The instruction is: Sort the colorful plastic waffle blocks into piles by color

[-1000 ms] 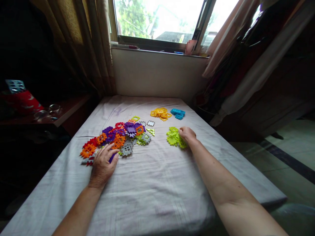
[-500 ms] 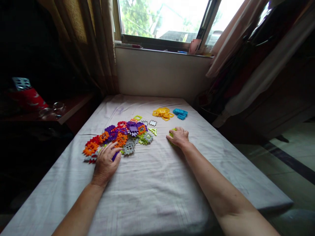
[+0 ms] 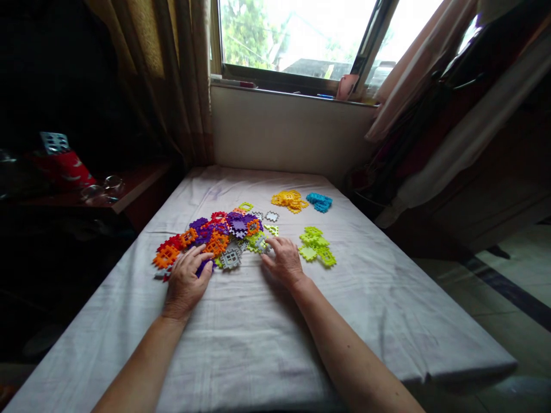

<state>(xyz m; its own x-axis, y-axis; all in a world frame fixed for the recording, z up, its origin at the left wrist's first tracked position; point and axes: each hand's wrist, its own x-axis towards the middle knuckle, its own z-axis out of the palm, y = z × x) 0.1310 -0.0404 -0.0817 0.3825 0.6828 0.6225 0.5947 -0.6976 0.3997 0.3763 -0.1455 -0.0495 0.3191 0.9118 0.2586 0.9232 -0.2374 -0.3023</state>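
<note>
Two hands (image 3: 186, 282) (image 3: 284, 261), one mixed pile (image 3: 216, 243), three unmixed piles (image 3: 289, 200) (image 3: 319, 202) (image 3: 316, 245) (right's touch unclear).

A single camera rides on the person's head here, looking forward and down across the worktop (image 3: 249, 338). It's near the hands (image 3: 187, 281), whose forearms (image 3: 140, 355) cross the bottom edge, and its wide view takes in the window (image 3: 297, 34) past the far end.

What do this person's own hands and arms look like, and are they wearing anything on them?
The left hand and right hand are both bare, with no gloves and no rings that I can make out. No sleeve, watch or bracelet shows on the left arm or right arm.
</note>
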